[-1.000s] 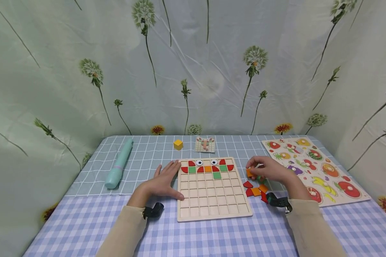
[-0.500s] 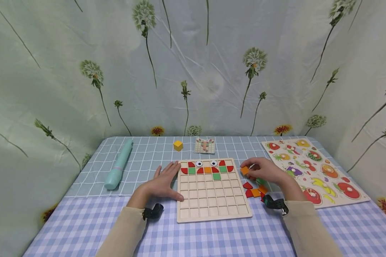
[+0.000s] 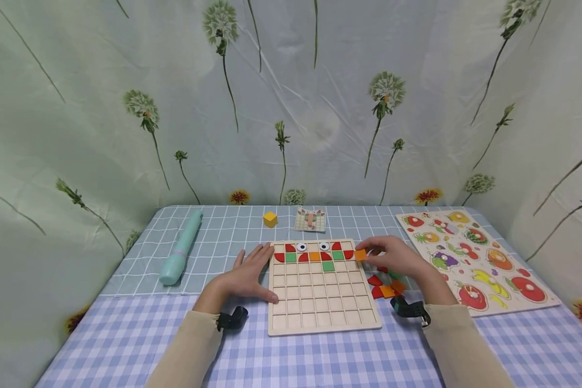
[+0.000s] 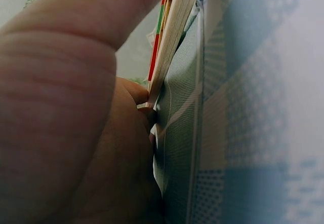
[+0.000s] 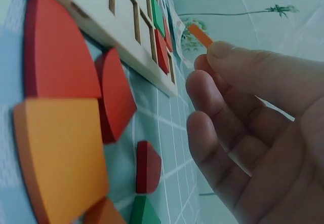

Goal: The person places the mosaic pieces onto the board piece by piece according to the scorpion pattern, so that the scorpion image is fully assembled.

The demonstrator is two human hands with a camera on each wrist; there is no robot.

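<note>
My right hand (image 3: 393, 256) pinches an orange square tile (image 3: 360, 255) between thumb and fingertips, just off the right edge of a wooden grid board (image 3: 310, 296). In the right wrist view the orange tile (image 5: 200, 34) shows edge-on, raised above the cloth. My left hand (image 3: 244, 275) lies spread along the board's left side, with thumb and fingertips at the rim. Along the board's upper rows sit red, green and orange tiles, among them a green square (image 3: 328, 266), and two round eye pieces (image 3: 302, 247).
Loose red, orange and green tiles (image 3: 386, 291) lie right of the board. A fruit puzzle board (image 3: 480, 258) is farther right. Behind the grid board are a pattern card (image 3: 310, 220) and a yellow cube (image 3: 270, 219). A mint-coloured, bottle-shaped object (image 3: 180, 250) lies at left.
My right hand has lifted the orange tile from near the loose pile and carried it left to the board's upper right edge. The left hand stays at the board's left side.
</note>
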